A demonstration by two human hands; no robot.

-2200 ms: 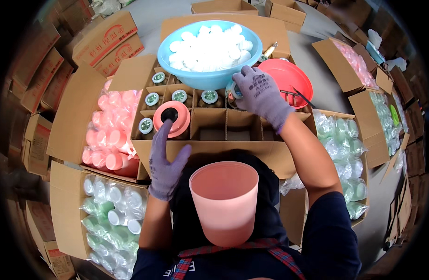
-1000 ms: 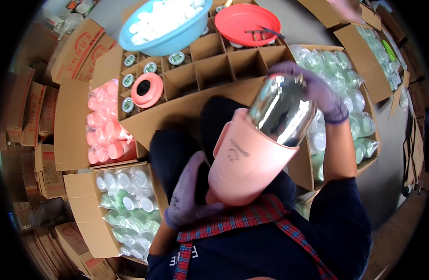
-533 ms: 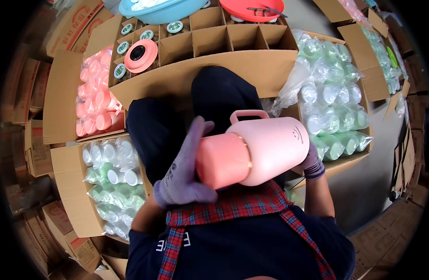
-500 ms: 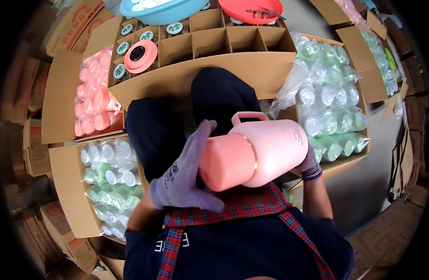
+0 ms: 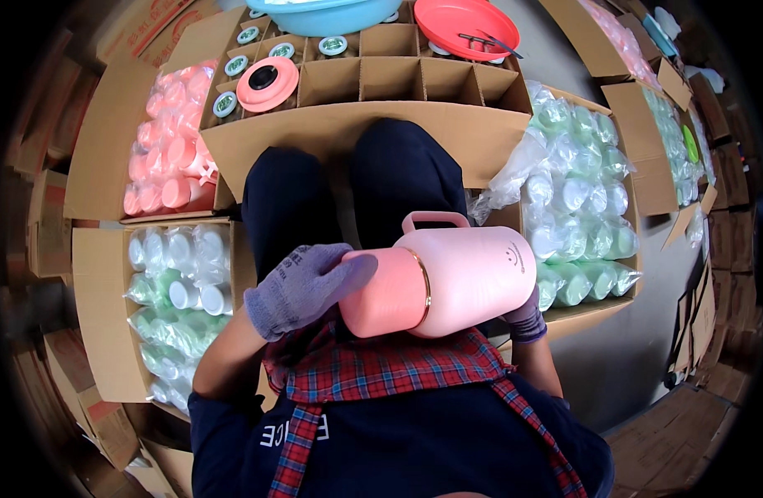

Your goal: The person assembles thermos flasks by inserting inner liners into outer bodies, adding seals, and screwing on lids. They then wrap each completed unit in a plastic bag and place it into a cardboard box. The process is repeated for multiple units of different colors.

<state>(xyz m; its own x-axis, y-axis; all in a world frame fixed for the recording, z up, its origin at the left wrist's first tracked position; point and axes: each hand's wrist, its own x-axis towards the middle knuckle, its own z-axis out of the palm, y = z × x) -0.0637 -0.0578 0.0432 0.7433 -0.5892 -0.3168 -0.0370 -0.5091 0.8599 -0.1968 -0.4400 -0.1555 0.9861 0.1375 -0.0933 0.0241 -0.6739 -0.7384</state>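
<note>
Fingers of your gloved left hand point(image 5: 303, 286) are curled over the coral cap point(image 5: 385, 292) of a pink vacuum jug point(image 5: 473, 280), gripping it at its left end. Your gloved right hand point(image 5: 527, 319) is at the jug's base end on the right, mostly hidden behind it, so you cannot tell from here how its fingers close. The jug lies on its side above your lap, cap to the left, with its loop handle point(image 5: 435, 219) on the far side. A gold band point(image 5: 427, 286) rings the joint between cap and body, and a smiley face is marked near the base. Just on the near side of it is your red plaid apron point(image 5: 398, 367).

Beyond your knees stands a partitioned cardboard box point(image 5: 365, 137). Round white-rimmed, green-patterned tops point(image 5: 225, 104) show in its left compartments, beside a coral lid point(image 5: 269, 98) with a black centre. A blue basin point(image 5: 336, 21) and a red basin point(image 5: 448, 17), the latter holding dark tools point(image 5: 479, 39), are at its far side. Bagged coral cups point(image 5: 170, 149) fill a box on your left; bagged green and white pieces point(image 5: 577, 199) fill another on your right.
</note>
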